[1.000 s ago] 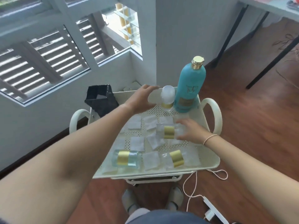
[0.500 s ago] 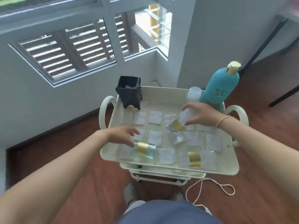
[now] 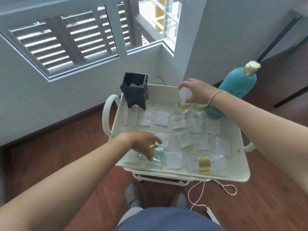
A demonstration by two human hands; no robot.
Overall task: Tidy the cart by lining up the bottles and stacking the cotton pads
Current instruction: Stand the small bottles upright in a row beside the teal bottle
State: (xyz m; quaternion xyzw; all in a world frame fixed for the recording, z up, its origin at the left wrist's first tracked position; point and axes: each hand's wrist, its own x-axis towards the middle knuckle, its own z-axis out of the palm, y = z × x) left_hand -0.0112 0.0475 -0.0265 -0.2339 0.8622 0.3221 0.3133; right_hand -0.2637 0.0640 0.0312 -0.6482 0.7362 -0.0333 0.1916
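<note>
On the cream cart tray (image 3: 233, 174) lie several white square cotton pads (image 3: 161, 118). My right hand (image 3: 196, 90) grips a small clear bottle with a gold band (image 3: 183, 101) from above, upright at the tray's back, beside another small bottle (image 3: 197, 107) and the tall teal bottle with a gold cap (image 3: 233, 90). My left hand (image 3: 141, 140) reaches down over a pale blue square bottle with a gold collar (image 3: 155, 154) lying at the front left, fingers touching it. Another clear bottle with a gold band (image 3: 205, 163) lies on its side at the front right.
A black square holder (image 3: 135, 90) with a pad inside stands at the tray's back left corner. Cream handles (image 3: 106, 117) stick out at both sides. White walls and a window close in behind; a cord and charger (image 3: 213, 197) lie on the wooden floor.
My right hand lifted the small gold-banded bottle from the tray's middle and brought it upright to the back row. My left hand dropped onto the pale blue bottle.
</note>
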